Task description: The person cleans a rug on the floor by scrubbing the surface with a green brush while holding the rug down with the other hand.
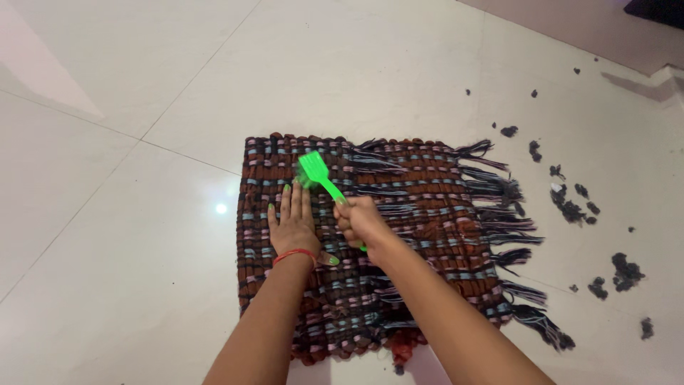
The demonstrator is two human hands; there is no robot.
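Observation:
A woven rug [420, 207] in brown, black, pink and blue stripes lies flat on the white tiled floor, its fringe pointing right. My left hand [293, 224] presses flat on the rug's left part, fingers spread, green nails, a red thread at the wrist. My right hand [362, 222] grips the handle of a bright green plastic brush [316, 172], whose head rests on the rug just beyond my left fingertips.
Dark clumps of lint and loose fibre [570, 207] lie scattered on the floor right of the fringe, with more lint clumps [625, 271] farther right. A raised step or threshold [659, 75] runs along the top right corner. White tiles [107, 235] surround the rug.

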